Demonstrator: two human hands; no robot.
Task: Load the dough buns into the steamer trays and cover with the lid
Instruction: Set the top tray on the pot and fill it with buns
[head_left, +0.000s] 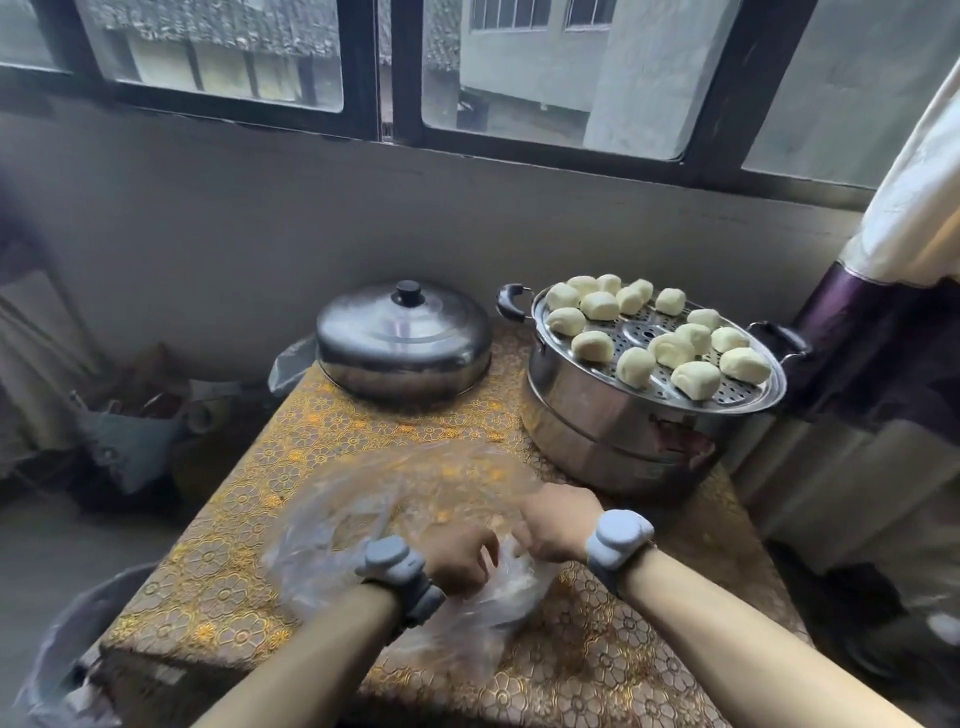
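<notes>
About 16 buns (696, 380) sit on the tray (576, 387) at 1 o'clock. The lid (404, 332) lies off at 12. The left hand (462, 560) and right hand (560, 522) clutch the bag (332, 519) at 6; covering remains.

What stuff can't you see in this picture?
Head view:
Inside the plastic bag: blurred film, plus the left hand and right hand gripping it, hides its contents.
The lower steamer tray: its steel wall hides the contents.
Under the lid: its dome covers everything.
</notes>
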